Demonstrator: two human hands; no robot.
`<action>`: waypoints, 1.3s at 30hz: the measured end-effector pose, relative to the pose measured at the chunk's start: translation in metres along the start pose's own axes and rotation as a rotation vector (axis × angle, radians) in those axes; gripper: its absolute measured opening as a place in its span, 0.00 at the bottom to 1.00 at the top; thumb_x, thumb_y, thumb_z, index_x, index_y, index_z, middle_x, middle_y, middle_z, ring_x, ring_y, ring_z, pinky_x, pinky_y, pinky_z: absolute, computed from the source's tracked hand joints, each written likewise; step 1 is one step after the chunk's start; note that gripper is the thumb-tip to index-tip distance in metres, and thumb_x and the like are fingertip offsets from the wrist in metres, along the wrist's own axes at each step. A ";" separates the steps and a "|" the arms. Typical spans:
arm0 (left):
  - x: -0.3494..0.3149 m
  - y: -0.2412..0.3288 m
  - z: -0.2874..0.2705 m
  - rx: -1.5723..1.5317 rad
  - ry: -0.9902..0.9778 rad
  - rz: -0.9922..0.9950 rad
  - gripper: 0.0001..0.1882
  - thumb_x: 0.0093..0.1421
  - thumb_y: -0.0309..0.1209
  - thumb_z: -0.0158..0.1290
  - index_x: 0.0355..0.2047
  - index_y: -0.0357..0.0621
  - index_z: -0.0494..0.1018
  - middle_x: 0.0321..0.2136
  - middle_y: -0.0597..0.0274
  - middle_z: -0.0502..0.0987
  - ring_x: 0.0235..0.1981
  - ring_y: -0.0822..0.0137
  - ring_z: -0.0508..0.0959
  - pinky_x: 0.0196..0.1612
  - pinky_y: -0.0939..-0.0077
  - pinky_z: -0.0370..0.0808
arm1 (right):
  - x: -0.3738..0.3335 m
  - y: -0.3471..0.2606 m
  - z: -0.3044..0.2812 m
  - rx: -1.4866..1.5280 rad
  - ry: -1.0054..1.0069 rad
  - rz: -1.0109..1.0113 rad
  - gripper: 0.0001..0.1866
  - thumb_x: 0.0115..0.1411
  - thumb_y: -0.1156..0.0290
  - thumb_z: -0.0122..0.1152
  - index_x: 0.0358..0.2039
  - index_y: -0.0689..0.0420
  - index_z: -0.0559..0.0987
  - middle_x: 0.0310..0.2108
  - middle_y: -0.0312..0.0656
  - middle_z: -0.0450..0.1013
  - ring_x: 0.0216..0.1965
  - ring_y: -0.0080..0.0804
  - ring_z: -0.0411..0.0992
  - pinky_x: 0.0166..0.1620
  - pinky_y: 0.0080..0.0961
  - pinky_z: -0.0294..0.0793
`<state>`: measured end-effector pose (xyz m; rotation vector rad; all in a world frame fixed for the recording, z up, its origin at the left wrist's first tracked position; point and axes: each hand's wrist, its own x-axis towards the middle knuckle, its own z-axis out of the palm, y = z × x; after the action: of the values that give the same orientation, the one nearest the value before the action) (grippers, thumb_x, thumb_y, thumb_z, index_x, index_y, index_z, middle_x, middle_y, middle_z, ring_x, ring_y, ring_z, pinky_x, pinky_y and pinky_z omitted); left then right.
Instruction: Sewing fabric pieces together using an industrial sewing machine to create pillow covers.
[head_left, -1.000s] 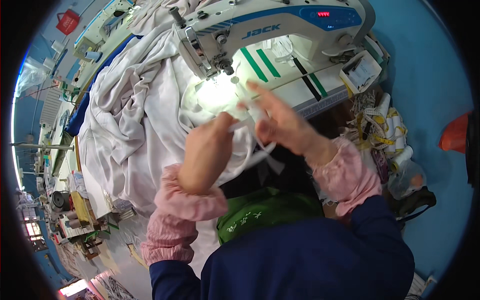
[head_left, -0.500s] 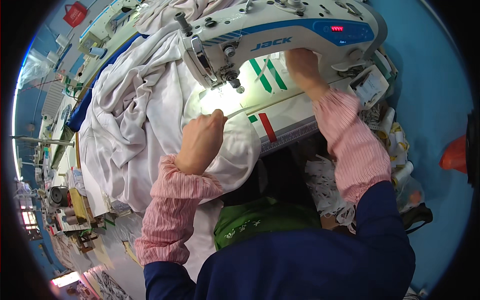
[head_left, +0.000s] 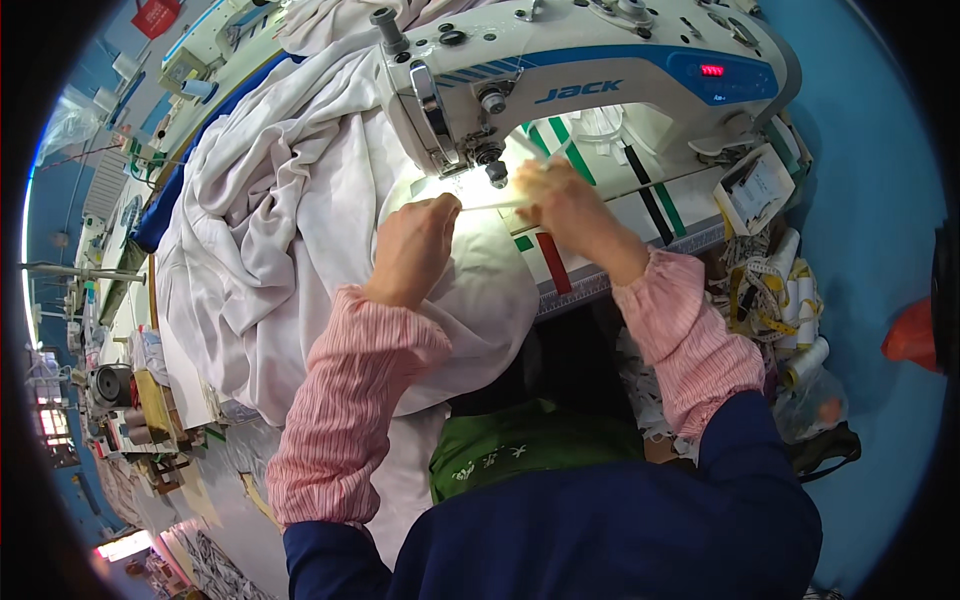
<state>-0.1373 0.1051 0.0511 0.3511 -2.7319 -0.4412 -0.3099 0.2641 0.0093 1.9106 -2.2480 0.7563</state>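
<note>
A sewing machine (head_left: 620, 82) with a white head and blue band stands before me, its lamp lighting the needle area. White cloth (head_left: 255, 245) lies heaped left of the needle and hangs off the table's front edge. Just below the needle, my left hand (head_left: 412, 252) is closed, pinching the end of a narrow white strip (head_left: 490, 206) above the cloth. My right hand (head_left: 578, 215) is closed on the strip's other side, right of the needle. Pale, thin ends stick up beyond its fingers; glare blurs them. The strip stretches between both hands.
Red tape (head_left: 553, 263) and a ruler strip (head_left: 580, 285) mark the table's front edge. At the right are a small box (head_left: 755, 188), a measuring tape and thread cones (head_left: 805, 362). Other sewing machines (head_left: 205, 60) stand at the far left.
My right hand has come from under the machine arm toward me and left, to the strip near the needle. My left hand has shifted slightly right and away. The view has shifted a little.
</note>
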 end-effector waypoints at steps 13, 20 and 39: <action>-0.015 -0.057 0.014 0.130 0.059 0.203 0.10 0.54 0.23 0.52 0.37 0.47 0.73 0.29 0.62 0.72 0.30 0.59 0.79 0.28 0.65 0.76 | -0.001 -0.023 -0.062 -0.580 -0.259 0.498 0.18 0.55 0.71 0.63 0.47 0.56 0.77 0.45 0.44 0.76 0.48 0.40 0.74 0.47 0.35 0.76; 0.002 -0.043 0.013 0.271 0.054 0.330 0.08 0.52 0.25 0.51 0.33 0.45 0.74 0.29 0.64 0.69 0.33 0.65 0.77 0.28 0.70 0.76 | 0.005 -0.026 0.005 -0.112 0.103 -0.023 0.17 0.59 0.59 0.61 0.42 0.60 0.77 0.46 0.47 0.75 0.55 0.42 0.70 0.55 0.32 0.71; -0.004 -0.051 0.018 0.204 -0.036 0.234 0.12 0.55 0.24 0.51 0.40 0.43 0.76 0.31 0.59 0.68 0.31 0.62 0.76 0.29 0.68 0.74 | -0.009 -0.014 0.023 -0.238 0.092 0.298 0.39 0.62 0.43 0.52 0.58 0.68 0.66 0.61 0.55 0.63 0.65 0.46 0.58 0.63 0.42 0.58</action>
<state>-0.1310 0.0637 0.0160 0.0722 -2.8144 -0.1073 -0.2895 0.2608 -0.0097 1.4288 -2.4660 0.5611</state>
